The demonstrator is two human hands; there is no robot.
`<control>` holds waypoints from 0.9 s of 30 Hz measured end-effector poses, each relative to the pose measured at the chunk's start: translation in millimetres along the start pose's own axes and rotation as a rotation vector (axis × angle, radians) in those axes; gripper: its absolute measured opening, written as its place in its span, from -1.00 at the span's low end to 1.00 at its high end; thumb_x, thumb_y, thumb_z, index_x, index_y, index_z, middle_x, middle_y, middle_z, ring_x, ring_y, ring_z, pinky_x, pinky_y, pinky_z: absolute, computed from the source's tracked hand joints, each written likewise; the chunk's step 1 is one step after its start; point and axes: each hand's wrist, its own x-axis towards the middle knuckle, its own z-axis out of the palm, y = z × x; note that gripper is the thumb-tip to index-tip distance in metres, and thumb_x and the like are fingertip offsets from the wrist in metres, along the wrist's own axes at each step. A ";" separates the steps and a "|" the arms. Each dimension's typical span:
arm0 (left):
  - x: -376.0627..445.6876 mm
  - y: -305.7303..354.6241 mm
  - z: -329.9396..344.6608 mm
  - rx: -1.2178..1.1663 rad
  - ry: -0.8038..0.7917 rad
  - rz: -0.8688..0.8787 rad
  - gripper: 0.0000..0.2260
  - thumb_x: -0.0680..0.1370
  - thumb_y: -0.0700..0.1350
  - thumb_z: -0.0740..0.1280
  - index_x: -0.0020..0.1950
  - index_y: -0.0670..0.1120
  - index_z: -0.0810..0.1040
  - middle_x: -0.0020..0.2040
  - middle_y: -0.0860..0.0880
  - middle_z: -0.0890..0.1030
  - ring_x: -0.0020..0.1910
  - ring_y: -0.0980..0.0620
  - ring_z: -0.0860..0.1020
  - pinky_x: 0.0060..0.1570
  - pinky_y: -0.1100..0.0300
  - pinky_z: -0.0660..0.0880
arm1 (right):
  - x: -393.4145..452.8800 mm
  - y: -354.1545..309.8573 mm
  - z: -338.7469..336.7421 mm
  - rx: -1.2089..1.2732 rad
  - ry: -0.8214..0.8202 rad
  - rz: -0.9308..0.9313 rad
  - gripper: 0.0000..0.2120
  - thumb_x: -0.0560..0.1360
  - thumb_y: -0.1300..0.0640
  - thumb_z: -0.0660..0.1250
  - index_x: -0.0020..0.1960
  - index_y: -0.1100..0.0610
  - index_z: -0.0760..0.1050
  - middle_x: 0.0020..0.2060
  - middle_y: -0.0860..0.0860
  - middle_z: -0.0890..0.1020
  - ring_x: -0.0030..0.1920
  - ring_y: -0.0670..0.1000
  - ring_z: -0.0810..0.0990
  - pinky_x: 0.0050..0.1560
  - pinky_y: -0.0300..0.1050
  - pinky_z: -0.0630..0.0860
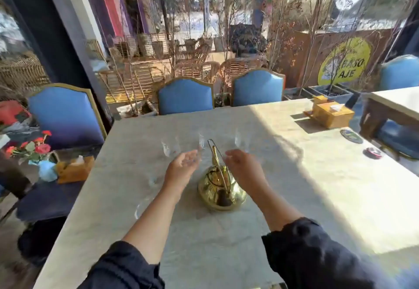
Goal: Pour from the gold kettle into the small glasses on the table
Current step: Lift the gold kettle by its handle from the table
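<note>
The gold kettle stands on the pale marble table in front of me, its thin handle raised and its dark lid knob near me. Three small clear glasses stand just beyond it: one at the left, one in the middle, one at the right. More clear glassware lies faintly visible left of the kettle. My left hand hovers open, palm up, left of the handle. My right hand hovers to its right, fingers loosely apart, holding nothing. Both are blurred.
Blue chairs line the far and left sides. A yellow tissue box, a round coaster and a small ashtray sit at the table's right. A side surface at left holds red flowers and another tissue box.
</note>
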 end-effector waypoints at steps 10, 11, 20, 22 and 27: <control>26.2 -98.5 41.4 0.146 -0.103 -0.199 -0.60 0.40 0.33 0.42 0.23 0.44 0.50 0.43 -0.01 0.58 0.41 -0.01 0.54 0.44 -0.13 0.46 | 3.2 39.5 41.7 0.062 -0.048 -0.007 -0.66 0.50 0.21 0.34 0.25 0.04 0.42 0.01 0.00 0.64 0.01 0.05 0.59 -0.06 -0.15 0.48; 29.0 -107.8 42.8 0.157 -0.101 -0.189 -0.51 0.37 0.37 0.42 0.29 0.42 0.49 0.43 -0.02 0.58 0.42 -0.02 0.53 0.45 -0.16 0.45 | 5.2 41.5 41.8 0.034 -0.073 -0.038 -0.64 0.52 0.23 0.31 0.29 0.07 0.40 0.07 0.01 0.63 0.07 0.05 0.58 0.00 -0.15 0.47; 9.2 -77.5 56.6 0.183 -0.145 -0.158 -0.15 0.40 0.22 0.55 0.62 0.11 0.31 0.57 -0.03 0.28 0.59 -0.03 0.25 0.61 -0.13 0.20 | 11.3 71.0 31.6 0.071 -0.062 -0.070 -0.66 0.57 0.27 0.20 0.32 0.06 0.36 0.01 -0.05 0.54 -0.06 -0.08 0.49 -0.17 -0.39 0.36; 10.9 -79.9 58.2 0.142 -0.169 -0.173 -0.07 0.32 0.27 0.59 0.62 0.22 0.26 0.64 -0.02 0.24 0.62 -0.05 0.25 0.60 -0.17 0.24 | 9.6 72.8 34.2 0.233 -0.002 -0.034 -0.71 0.56 0.25 0.25 0.24 0.00 0.42 -0.17 -0.11 0.53 -0.21 -0.12 0.47 -0.22 -0.37 0.38; 19.1 -94.7 62.7 0.026 -0.174 -0.218 0.03 0.03 0.48 0.60 0.45 0.42 0.31 0.60 -0.01 0.41 0.59 -0.04 0.35 0.55 -0.17 0.36 | 11.7 76.5 35.0 0.508 0.038 0.009 -0.64 0.54 0.26 0.30 -0.03 -0.26 0.48 -0.18 0.05 0.64 -0.22 0.01 0.56 -0.17 -0.15 0.53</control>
